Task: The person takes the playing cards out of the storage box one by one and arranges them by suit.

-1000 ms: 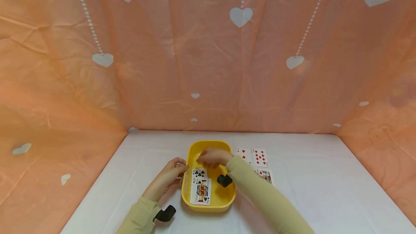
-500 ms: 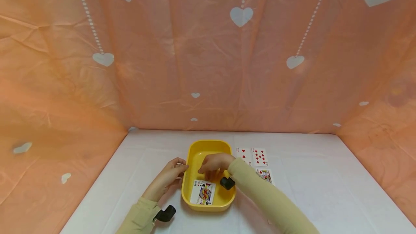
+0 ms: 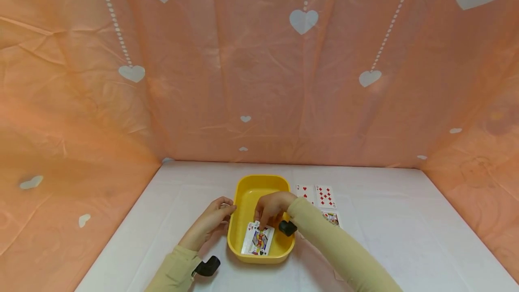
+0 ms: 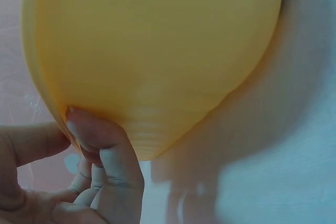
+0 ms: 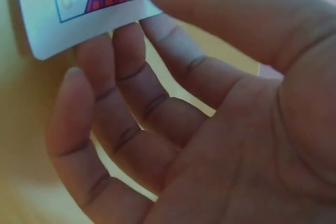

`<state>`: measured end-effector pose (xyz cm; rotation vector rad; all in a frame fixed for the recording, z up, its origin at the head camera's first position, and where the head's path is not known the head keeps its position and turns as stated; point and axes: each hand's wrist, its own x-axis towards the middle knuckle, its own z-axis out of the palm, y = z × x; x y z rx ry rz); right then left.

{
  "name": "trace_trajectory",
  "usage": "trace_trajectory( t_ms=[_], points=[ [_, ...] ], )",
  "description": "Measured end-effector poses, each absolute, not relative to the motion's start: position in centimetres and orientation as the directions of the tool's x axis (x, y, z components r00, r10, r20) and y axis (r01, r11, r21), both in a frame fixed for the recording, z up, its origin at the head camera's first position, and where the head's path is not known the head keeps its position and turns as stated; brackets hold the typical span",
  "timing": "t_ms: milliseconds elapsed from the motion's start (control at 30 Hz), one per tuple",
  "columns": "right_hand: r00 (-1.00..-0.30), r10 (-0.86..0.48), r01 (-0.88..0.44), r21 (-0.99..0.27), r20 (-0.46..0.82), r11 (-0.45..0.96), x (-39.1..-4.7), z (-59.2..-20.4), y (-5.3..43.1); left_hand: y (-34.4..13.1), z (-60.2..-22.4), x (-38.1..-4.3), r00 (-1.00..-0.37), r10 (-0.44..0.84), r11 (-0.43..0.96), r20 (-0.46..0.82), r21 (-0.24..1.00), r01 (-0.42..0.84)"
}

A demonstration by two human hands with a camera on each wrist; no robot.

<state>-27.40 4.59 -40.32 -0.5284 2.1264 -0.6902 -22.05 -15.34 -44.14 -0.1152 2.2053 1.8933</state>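
Observation:
My left hand is at the left side of a yellow plastic tray. In the left wrist view its thumb and fingers pinch the tray's wall. Inside the tray, my right hand reaches down to a small stack of playing cards, slightly fanned and tilted, a jack of spades on top. Seen from the right wrist, the thumb lies over the face card and the fingertips are tucked beneath its edge. The other cards in the stack are mostly covered.
Right of the tray, a hearts card and a diamonds card lie face up on the white tabletop. A face card is partly hidden by my right sleeve. An orange heart-patterned sheet walls the back and sides.
My right hand has come nearer along the tray and now grips the cards. A clubs card that stuck out behind the jack has joined the stack, which has turned and shifted right.

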Motion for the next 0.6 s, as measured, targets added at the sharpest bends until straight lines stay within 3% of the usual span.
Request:
trace_trajectory(
  t_ms=[200,467,600],
  points=[
    [-0.584,-0.600,-0.197,-0.622,-0.546,0.758,-27.6,-40.2,4.6,-15.1,-44.2,-22.0,-0.970,0.064,0.160,-0.235,0.962,-0.222],
    [-0.767,-0.488,-0.150,-0.623,-0.417,0.768,-28.4,-40.3,4.2,-15.1,-44.4,-22.0,-0.972,0.049,0.166,-0.228,0.962,-0.217],
    [-0.819,-0.436,-0.116,-0.635,-0.374,0.763,-28.5,-40.2,4.0,-15.1,-44.4,-22.0,-0.972,0.046,0.169,-0.230,0.961,-0.219]
  ],
)
